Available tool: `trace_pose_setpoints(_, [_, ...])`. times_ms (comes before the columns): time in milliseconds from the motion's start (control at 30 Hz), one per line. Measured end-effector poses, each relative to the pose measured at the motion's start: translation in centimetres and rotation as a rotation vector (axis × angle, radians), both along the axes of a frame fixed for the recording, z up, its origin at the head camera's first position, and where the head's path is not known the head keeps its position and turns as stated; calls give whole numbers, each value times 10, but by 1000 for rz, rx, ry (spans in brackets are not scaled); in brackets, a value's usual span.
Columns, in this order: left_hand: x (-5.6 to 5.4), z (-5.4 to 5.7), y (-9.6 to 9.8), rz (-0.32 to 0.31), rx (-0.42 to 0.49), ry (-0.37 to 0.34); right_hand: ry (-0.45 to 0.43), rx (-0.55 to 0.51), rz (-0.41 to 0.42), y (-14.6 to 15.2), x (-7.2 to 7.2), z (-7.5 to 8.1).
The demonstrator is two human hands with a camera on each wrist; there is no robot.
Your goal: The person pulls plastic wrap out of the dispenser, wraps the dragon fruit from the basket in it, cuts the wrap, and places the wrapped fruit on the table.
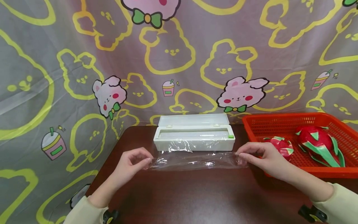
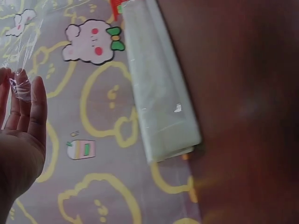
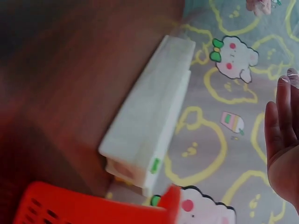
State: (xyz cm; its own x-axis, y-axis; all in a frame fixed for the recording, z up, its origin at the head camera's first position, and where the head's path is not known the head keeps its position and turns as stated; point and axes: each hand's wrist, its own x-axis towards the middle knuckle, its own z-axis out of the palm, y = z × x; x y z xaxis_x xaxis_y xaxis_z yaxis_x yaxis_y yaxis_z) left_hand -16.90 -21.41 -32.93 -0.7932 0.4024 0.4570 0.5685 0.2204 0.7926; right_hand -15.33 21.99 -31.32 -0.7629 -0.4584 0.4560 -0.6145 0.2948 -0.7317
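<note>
A sheet of clear cling film [image 1: 193,161] stretches between both hands, leading back to a white cling film dispenser [image 1: 195,144] whose lid [image 1: 193,119] stands raised. My left hand [image 1: 131,161] pinches the film's left corner between thumb and fingers. At the right corner, my right hand [image 1: 260,157] pinches the film the same way. The roll [image 1: 193,134] lies inside the box, and a green slider [image 1: 231,136] sits at the box's right end. In the left wrist view, bunched film shows at the fingertips [image 2: 38,88].
A red plastic basket [image 1: 307,171] stands at the right, close beside the right forearm. Inside lie a larger dragon fruit [image 1: 316,140] and a smaller one [image 1: 279,145]. Behind the dark brown table [image 1: 195,196] hangs a patterned curtain [image 1: 179,40].
</note>
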Motion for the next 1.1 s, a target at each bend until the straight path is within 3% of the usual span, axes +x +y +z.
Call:
trace_pose_setpoints(233, [8,-21,-2,-48,-23,-81,-109,1,124,2,3,-25])
trace_pose_setpoints(633, [15,-52,-4,-258,-41,-231,-339,54,283,13,11,-64])
trace_pose_setpoints(800, [16,-61,-6,-324,-38,-243,-345,55,314,16,13,-76])
trace_pose_setpoints(1100, [20,-67,-7,-406,-85,-368,-332,32,395,17,16,-98])
